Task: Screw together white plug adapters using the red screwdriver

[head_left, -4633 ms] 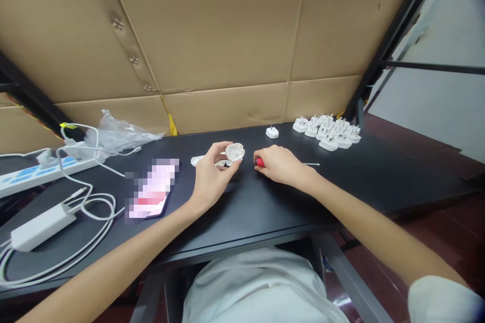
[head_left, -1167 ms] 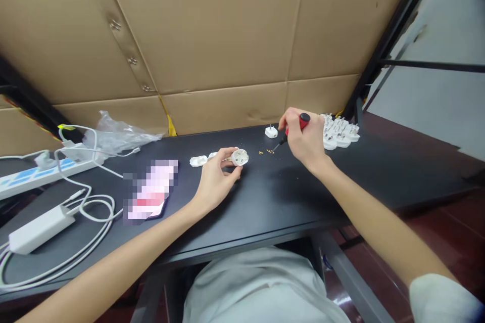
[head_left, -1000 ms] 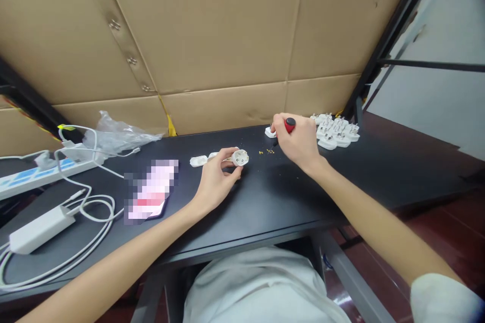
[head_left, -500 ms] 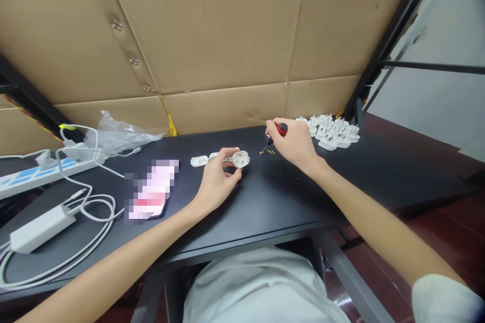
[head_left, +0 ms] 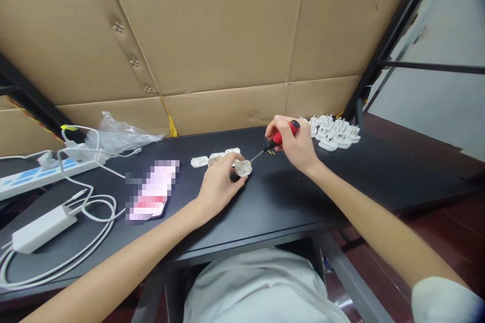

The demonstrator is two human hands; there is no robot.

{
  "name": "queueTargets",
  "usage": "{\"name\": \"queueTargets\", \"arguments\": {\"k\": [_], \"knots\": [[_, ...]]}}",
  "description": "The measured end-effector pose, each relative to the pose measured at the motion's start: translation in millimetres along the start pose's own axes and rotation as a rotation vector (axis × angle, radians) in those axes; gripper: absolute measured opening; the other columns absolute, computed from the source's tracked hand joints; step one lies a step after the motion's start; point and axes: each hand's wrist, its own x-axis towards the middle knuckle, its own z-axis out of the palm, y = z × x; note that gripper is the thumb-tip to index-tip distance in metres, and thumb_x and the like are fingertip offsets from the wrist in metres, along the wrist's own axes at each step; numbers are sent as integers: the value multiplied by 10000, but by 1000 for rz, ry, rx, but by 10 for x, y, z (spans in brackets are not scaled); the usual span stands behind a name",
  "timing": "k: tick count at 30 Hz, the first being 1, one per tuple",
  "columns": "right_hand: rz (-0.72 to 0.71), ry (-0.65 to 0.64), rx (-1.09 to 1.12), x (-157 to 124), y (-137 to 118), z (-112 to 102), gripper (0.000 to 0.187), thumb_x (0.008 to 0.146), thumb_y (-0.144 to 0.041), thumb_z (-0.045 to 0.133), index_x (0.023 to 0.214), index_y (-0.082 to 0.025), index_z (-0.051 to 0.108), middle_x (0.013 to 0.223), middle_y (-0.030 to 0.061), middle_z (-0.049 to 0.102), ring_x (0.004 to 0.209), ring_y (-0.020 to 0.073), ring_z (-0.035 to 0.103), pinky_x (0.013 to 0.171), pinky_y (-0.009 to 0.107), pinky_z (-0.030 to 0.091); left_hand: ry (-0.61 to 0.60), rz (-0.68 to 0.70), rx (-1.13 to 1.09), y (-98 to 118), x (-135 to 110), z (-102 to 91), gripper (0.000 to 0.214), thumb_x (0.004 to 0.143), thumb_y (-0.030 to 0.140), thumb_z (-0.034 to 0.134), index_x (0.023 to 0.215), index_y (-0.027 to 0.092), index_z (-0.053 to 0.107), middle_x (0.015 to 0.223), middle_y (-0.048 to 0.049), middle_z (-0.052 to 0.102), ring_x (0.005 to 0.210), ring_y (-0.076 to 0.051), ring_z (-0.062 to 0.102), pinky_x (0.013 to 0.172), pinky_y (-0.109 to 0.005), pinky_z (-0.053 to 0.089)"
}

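My left hand [head_left: 217, 185] is closed round a white plug part [head_left: 243, 168], held just above the black table [head_left: 310, 191] near its middle. My right hand [head_left: 293, 142] grips a small screwdriver with a red handle [head_left: 283, 133]. Its thin shaft slants down to the left, and the tip meets the plug part. A few tiny brass screws [head_left: 270, 151] lie on the table under the screwdriver. Other white plug pieces [head_left: 212, 157] lie just behind my left hand.
A cluster of several white plugs [head_left: 335, 131] sits at the back right. A phone [head_left: 151, 190] lies left of my left hand. Farther left are a power strip [head_left: 41, 174], a white charger with coiled cable [head_left: 41, 222] and a clear plastic bag [head_left: 117, 133]. Cardboard [head_left: 227, 35] walls off the back.
My right hand picked up the screwdriver, went to the brass screws near the back, then brought the tip left onto the plug part. My left hand shifted the part slightly towards me.
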Motion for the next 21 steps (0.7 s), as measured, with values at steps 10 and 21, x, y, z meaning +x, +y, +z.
{"name": "queueTargets", "arguments": {"k": [10, 21], "knots": [[9, -29, 70, -38, -27, 32, 563, 1040, -663, 612, 720, -217, 737, 681, 27, 671, 541, 134, 606, 495, 256, 519, -1, 7, 201, 91, -18, -30, 368, 1004, 460, 765, 1320, 292, 678, 1144, -50, 812, 878, -282, 787, 745, -379, 533], [-29, 14, 116, -36, -14, 44, 621, 1012, -746, 632, 717, -211, 750, 662, 29, 661, 583, 138, 619, 463, 224, 509, 28, 78, 291, 105, -10, -42, 116, 1069, 308, 636, 1130, 251, 717, 1212, -67, 697, 856, -198, 709, 719, -343, 517]]}}
